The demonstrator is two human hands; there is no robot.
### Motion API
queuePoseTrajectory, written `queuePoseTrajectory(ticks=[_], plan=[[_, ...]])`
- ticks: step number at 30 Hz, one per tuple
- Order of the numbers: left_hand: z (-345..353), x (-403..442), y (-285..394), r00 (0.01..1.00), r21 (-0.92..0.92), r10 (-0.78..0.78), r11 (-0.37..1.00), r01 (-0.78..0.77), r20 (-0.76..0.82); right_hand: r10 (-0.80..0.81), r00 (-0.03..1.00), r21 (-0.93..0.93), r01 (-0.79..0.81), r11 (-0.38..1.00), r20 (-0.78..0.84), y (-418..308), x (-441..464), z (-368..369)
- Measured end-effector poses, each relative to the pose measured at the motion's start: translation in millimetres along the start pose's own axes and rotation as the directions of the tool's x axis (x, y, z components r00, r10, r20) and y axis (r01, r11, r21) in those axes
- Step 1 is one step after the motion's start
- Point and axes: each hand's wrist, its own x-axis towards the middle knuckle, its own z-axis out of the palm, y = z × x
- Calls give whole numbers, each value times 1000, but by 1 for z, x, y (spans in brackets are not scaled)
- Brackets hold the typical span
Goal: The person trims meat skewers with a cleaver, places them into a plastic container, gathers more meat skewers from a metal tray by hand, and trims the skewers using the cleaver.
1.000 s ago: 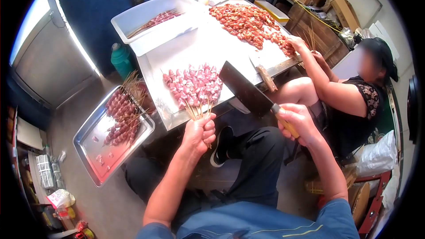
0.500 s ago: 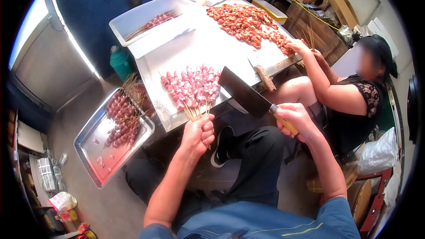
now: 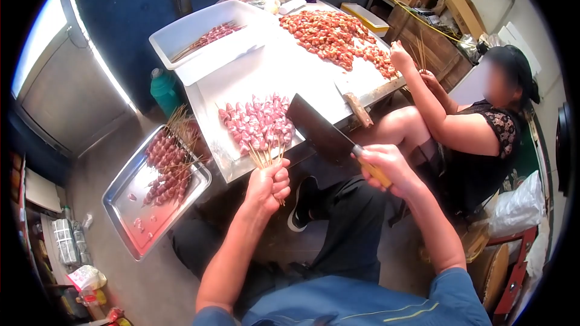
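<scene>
My left hand (image 3: 269,186) is closed around the stick ends of several meat skewers (image 3: 258,122), whose pink meat lies fanned on the near corner of the white table (image 3: 211,102). In my right hand (image 3: 389,168) is the wooden handle of a cleaver (image 3: 319,130). The dark, wide blade points up and left, its tip end close to the right side of the skewers; I cannot tell whether they touch. A knife (image 3: 357,108) with a wooden handle lies at the table's edge, beyond the cleaver.
A metal tray (image 3: 124,196) with skewers stands low at left, near a green thermos (image 3: 163,89). On the table are a white bin (image 3: 220,63) holding skewers and a heap of meat pieces (image 3: 332,36). At right sits another person (image 3: 477,121) with sticks in one hand.
My right hand and the cleaver have moved left, bringing the blade nearer the skewers. My left hand has barely moved. The other person's one hand has risen from the meat heap.
</scene>
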Motion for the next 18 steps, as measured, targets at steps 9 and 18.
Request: queuePoseTrajectory(ticks=[9,18], plan=[[-4,-15,1,998,98,21,995,-27,61,-149,987,359,162,919,-64,43,-27,9],[3,-57,56,914,695,403,673,-254,-56,-288,956,575,270,772,-61,77,-27,6]])
